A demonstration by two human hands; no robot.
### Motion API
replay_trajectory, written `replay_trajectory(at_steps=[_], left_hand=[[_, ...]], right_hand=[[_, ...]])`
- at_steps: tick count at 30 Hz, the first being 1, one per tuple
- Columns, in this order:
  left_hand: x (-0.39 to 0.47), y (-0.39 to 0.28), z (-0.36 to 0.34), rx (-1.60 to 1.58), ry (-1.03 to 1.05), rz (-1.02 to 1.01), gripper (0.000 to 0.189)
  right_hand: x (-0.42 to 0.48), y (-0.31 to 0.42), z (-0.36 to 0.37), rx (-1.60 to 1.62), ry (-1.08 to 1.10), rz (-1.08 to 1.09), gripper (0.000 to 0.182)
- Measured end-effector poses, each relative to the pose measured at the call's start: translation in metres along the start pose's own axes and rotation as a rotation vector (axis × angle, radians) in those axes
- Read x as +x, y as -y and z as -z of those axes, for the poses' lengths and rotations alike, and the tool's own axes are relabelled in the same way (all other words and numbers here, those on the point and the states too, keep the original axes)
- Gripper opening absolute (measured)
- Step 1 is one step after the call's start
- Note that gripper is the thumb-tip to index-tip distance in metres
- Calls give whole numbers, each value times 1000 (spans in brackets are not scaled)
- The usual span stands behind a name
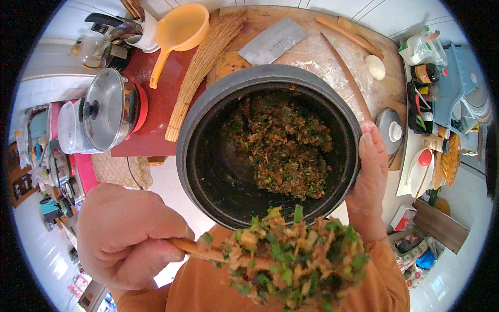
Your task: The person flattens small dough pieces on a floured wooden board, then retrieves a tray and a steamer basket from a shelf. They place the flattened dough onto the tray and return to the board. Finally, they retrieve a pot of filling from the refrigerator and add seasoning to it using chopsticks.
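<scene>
My left hand grips wooden chopsticks, raised close to the camera. A large clump of minced filling with chopped greens clings to their far end. It hides the near rim of a dark, deep pot and part of my orange sleeve. More of the same mixture is heaped toward the right inside the pot; its left side shows bare, smeared metal. With my right hand I hold the pot's right rim, thumb on top. The pot is tipped toward me.
Behind the pot lies a floured wooden board with a cleaver blade, a thin rolling pin and a dough piece. A straw brush, yellow ladle and glass-lidded cooker stand left. A pot lid lies right.
</scene>
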State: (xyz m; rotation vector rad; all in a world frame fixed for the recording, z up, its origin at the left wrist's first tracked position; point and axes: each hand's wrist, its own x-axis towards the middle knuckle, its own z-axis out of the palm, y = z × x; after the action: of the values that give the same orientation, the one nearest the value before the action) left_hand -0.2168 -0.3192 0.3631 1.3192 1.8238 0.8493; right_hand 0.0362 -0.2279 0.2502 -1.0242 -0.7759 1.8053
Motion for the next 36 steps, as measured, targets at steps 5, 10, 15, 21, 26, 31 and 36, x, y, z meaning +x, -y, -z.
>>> replay_trajectory(at_steps=[5, 10, 15, 21, 26, 31, 36], left_hand=[[3, 2, -2, -25, -6, -38, 51], [8, 1, -1, -44, 33, -63, 49], [16, 1, -4, 32, 40, -57, 42], [57, 51, -39, 801, 295, -363, 20], [73, 120, -106, 1092, 239, -541, 18], [86, 176, -140, 1176, 239, -598, 15], [105, 194, -173, 1216, 258, -678, 17]], right_hand=[[2, 0, 1, 32, -13, 18, 12], [5, -1, -1, 41, -15, 28, 10], [9, -6, -6, 26, -67, -17, 9], [30, -35, 1, -121, -135, -127, 11], [72, -116, 24, -335, -204, -122, 18], [101, -185, 51, -428, -139, -84, 23], [112, -196, 79, -292, -94, -58, 31]])
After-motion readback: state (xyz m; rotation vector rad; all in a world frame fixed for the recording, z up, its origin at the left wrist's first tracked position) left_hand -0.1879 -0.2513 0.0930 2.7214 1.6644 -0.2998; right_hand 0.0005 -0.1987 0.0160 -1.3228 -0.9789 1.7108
